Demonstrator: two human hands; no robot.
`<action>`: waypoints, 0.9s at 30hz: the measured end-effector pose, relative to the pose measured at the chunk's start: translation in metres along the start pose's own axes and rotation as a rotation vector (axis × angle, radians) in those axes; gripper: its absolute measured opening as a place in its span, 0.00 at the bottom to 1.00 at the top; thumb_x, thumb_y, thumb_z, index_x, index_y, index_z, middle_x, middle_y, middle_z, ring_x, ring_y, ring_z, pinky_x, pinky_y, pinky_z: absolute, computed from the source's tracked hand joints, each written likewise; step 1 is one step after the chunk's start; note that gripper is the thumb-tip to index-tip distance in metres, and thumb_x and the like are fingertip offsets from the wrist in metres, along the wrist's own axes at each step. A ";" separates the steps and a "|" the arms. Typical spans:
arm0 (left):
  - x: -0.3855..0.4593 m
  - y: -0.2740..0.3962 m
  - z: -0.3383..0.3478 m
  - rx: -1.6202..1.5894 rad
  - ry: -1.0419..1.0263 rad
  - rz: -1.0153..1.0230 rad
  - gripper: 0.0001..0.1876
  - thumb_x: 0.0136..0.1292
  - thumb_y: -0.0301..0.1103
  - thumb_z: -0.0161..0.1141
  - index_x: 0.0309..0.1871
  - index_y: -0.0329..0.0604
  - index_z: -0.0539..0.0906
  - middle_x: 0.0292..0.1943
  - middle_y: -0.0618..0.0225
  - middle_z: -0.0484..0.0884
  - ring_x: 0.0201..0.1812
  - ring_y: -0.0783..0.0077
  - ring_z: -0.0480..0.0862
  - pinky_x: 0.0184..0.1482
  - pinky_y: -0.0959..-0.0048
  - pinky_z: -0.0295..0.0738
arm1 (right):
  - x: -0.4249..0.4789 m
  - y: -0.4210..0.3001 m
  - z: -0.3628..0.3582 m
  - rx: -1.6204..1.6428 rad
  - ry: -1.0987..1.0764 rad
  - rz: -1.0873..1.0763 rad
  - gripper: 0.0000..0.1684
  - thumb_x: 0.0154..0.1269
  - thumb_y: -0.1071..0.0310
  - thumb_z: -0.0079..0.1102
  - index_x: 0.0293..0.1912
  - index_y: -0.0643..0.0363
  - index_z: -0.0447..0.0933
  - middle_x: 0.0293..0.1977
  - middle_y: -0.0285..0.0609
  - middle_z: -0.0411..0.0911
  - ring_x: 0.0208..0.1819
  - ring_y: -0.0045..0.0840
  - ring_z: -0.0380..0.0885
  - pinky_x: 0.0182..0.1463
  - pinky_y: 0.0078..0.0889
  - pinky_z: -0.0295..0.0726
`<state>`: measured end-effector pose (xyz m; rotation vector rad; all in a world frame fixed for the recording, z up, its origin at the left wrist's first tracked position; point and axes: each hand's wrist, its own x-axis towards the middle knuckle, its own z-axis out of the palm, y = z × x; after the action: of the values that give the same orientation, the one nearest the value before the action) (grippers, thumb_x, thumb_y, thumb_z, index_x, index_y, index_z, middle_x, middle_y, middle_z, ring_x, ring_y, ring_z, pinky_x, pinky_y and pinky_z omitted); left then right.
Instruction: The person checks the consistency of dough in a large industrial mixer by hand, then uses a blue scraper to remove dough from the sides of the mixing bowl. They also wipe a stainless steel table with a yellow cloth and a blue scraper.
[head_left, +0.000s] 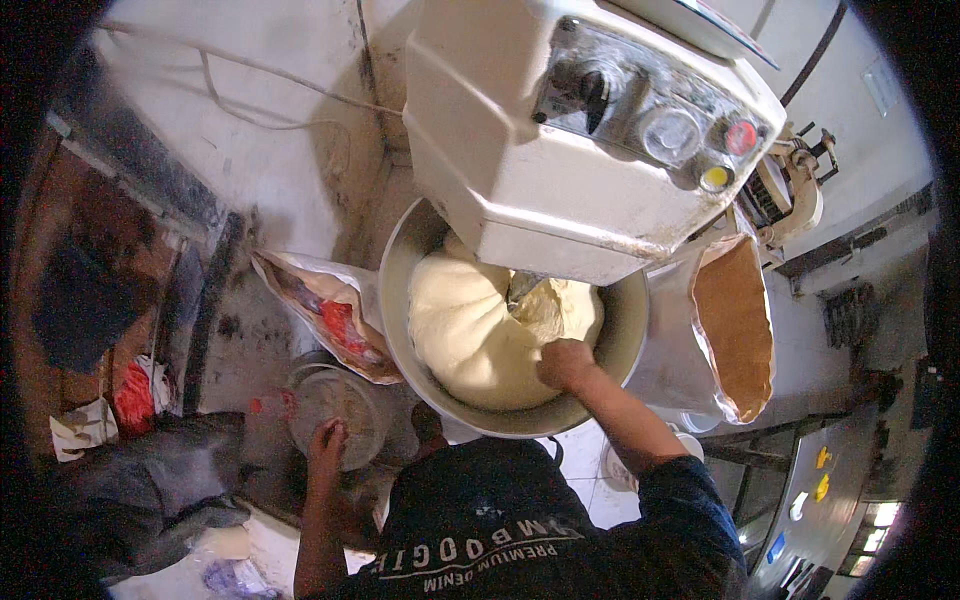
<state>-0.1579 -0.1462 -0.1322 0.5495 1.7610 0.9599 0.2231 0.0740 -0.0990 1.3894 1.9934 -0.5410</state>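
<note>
A large mass of pale dough (472, 330) fills much of the steel bowl (393, 315) of a dough mixer, bunched around the metal tool (523, 286) under its head. My right hand (566, 365) reaches over the bowl's near right side, at the dough's surface. Its fingertips are hidden, so whether it pinches any dough cannot be told. Left of the bowl, my left hand (328, 442) hangs with curled fingers and nothing visible in it. Behind that hand, lower down, stands a round bucket (360, 409).
The mixer's housing (570, 202), with knobs and buttons, overhangs the bowl. An open paper sack (660, 330) stands right of it; another sack (322, 315) with red plastic inside stands left. At far right is a metal table (814, 480) with small items.
</note>
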 end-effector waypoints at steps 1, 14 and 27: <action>-0.007 0.000 -0.003 0.008 0.022 -0.067 0.15 0.65 0.36 0.57 0.51 0.41 0.76 0.47 0.65 0.78 0.47 0.72 0.76 0.48 0.74 0.71 | -0.004 -0.018 -0.024 -0.051 -0.005 -0.015 0.34 0.62 0.60 0.45 0.67 0.56 0.55 0.41 0.47 0.81 0.45 0.37 0.80 0.46 0.42 0.78; -0.025 0.003 -0.022 0.144 0.113 -0.054 0.18 0.65 0.38 0.57 0.53 0.36 0.75 0.50 0.61 0.77 0.52 0.67 0.75 0.56 0.69 0.67 | 0.046 -0.034 -0.001 -0.158 0.069 -0.170 0.23 0.64 0.65 0.42 0.56 0.66 0.67 0.51 0.61 0.72 0.41 0.36 0.81 0.39 0.39 0.80; -0.016 0.017 -0.024 0.228 0.058 0.038 0.19 0.67 0.39 0.53 0.56 0.36 0.73 0.53 0.58 0.76 0.56 0.64 0.73 0.60 0.67 0.64 | 0.060 -0.031 0.021 0.120 0.154 -0.007 0.22 0.62 0.61 0.45 0.49 0.67 0.74 0.49 0.60 0.74 0.45 0.43 0.79 0.49 0.41 0.78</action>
<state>-0.1748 -0.1569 -0.1051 0.7079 1.9319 0.8123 0.1861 0.0893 -0.1571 1.5377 2.1185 -0.5801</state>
